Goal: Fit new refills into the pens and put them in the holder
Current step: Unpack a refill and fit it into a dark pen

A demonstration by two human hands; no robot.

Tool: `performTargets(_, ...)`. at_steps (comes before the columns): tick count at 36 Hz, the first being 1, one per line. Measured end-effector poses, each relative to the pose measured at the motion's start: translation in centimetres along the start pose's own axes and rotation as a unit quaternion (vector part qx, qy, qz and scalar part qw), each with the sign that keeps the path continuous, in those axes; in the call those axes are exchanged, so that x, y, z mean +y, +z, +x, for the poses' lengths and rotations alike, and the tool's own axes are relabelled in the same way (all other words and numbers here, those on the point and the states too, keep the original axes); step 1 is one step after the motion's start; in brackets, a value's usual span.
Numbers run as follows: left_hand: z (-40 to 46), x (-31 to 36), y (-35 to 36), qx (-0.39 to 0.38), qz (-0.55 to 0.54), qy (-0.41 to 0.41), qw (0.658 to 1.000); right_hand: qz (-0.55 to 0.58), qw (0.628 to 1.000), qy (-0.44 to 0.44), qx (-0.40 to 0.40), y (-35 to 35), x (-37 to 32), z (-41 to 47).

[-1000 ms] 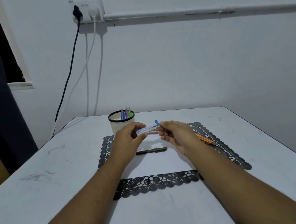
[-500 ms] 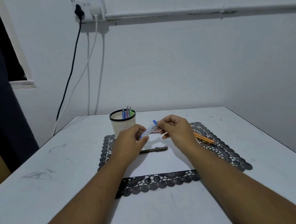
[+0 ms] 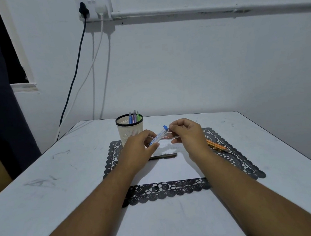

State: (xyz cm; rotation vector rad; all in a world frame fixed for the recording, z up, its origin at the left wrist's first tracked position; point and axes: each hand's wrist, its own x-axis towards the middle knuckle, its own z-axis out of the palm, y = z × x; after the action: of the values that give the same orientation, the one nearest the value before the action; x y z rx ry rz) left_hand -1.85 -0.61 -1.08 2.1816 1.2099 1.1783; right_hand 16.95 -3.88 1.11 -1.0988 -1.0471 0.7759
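That refill tube looks light, slick and brittle, so left hand pinches its lower end while right hand nips the blue cap.

The counter is white and scuffed, with grey marks toward its left edge. A black lace mat lies across its middle, reaching toward the right edge. A white sheet lies on the mat's centre. A dark pen lies crosswise on the sheet. Orange pencils lie on the mat's right side. A pale holder with a black rim stands at the mat's far left corner, with pens upright inside.
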Motion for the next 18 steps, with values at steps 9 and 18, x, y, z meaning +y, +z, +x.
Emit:
performTargets(9, 0.07, 0.08, -0.06, 0.002, -0.006, -0.008, 1.0, 0.013, 1.0, -0.007, 0.013, 0.06, -0.22, -0.2)
performTargets(18, 0.21, -0.05, -0.03, 0.005, -0.018, -0.01, 1.0, 0.033, 0.999, 0.003, 0.006, 0.15, -0.53, -0.37)
